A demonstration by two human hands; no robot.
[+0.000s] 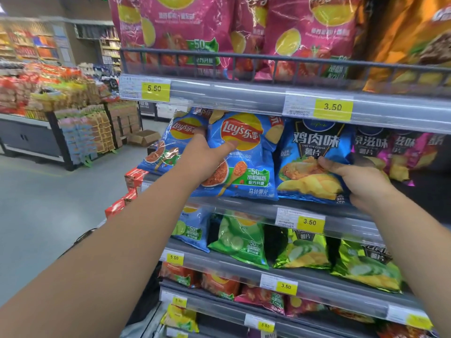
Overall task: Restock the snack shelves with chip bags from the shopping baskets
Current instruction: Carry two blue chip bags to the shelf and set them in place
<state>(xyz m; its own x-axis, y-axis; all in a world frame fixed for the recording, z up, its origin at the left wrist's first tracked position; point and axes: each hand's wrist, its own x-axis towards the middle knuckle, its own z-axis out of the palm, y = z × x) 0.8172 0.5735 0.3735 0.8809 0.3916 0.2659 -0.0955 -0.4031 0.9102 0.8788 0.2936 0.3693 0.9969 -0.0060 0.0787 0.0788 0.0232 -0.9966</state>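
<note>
While the left hand (pixel 207 154) grips the blue Lay's bag (pixel 246 132), thumb on its front, the step looks like seating stock on the shelf (pixel 244 204). Touching that bag's right side, the chicken bag (pixel 314 142) is held by the right hand (pixel 361 184). Next prob: push both back, upright. Price rail (pixel 231 98) above = tight headroom; free room far right.

Lay's bag (pixel 253 164) just left of chicken-flavour bag (pixel 314 142) on a shelf (pixel 244 208), tomato bags (pixel 175 32) above, cucumber bags (pixel 240 242) below, display stand (pixel 61 98) far left.
</note>
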